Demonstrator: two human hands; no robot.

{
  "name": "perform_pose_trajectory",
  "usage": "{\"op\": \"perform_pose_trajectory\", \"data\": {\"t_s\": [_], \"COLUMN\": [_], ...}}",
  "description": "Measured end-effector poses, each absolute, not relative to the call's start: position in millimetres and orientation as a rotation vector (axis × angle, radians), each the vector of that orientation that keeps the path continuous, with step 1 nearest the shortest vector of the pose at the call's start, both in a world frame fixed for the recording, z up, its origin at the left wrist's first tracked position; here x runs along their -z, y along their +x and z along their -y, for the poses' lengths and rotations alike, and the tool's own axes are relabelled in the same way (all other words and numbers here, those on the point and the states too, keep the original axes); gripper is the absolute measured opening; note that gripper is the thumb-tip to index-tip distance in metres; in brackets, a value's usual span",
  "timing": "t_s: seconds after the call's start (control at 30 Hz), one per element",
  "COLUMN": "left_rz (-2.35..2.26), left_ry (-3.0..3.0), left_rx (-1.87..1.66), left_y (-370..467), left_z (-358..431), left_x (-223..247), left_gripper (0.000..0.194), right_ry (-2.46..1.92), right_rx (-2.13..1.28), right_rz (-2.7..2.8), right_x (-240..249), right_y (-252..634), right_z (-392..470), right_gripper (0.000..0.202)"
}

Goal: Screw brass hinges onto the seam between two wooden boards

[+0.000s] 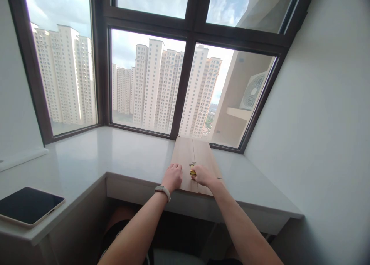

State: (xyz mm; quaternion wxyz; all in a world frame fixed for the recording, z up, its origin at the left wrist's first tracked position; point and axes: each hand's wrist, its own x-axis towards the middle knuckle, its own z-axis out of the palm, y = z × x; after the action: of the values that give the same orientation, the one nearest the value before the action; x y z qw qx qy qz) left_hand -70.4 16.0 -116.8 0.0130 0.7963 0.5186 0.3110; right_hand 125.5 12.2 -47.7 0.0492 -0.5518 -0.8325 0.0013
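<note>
Two wooden panels (185,151) lie side by side on the white windowsill counter, with a narrow seam between them. My left hand (172,176) rests at the left edge of the panels, palm down, fingers loosely bent and holding nothing that I can see. My right hand (204,175) is closed around a small yellow-and-black tool (192,173) over the seam; its exact kind is too small to tell. Just beyond the tool, small metal pieces (192,163) lie on the wood. A thin dark piece (219,178) shows at the right edge, beside my right wrist.
A tablet (30,205) lies on the left arm of the white counter (135,153), near its front edge. Dark-framed windows (180,103) rise behind the counter, with tall buildings outside. A white wall (323,114) stands on the right.
</note>
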Motion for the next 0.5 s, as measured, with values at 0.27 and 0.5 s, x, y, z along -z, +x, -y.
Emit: {"op": "perform_pose_trajectory", "data": {"t_s": [0.27,0.5], "left_rz": [-1.611,-1.624], "left_ry": [2.484,2.468], "left_rx": [-0.987,-0.956], "left_y": [-71,-71], "left_z": [-15,-13], "left_x": [116,113], "left_gripper": [0.024,0.026], "right_ry": [-1.617,-1.940], "right_rx": [0.149,0.133], "right_rz": [2.515,2.111], "right_x": [41,42], "right_y": [132,162], "right_z": [-22,-71], "right_gripper": [0.013,0.018]}}
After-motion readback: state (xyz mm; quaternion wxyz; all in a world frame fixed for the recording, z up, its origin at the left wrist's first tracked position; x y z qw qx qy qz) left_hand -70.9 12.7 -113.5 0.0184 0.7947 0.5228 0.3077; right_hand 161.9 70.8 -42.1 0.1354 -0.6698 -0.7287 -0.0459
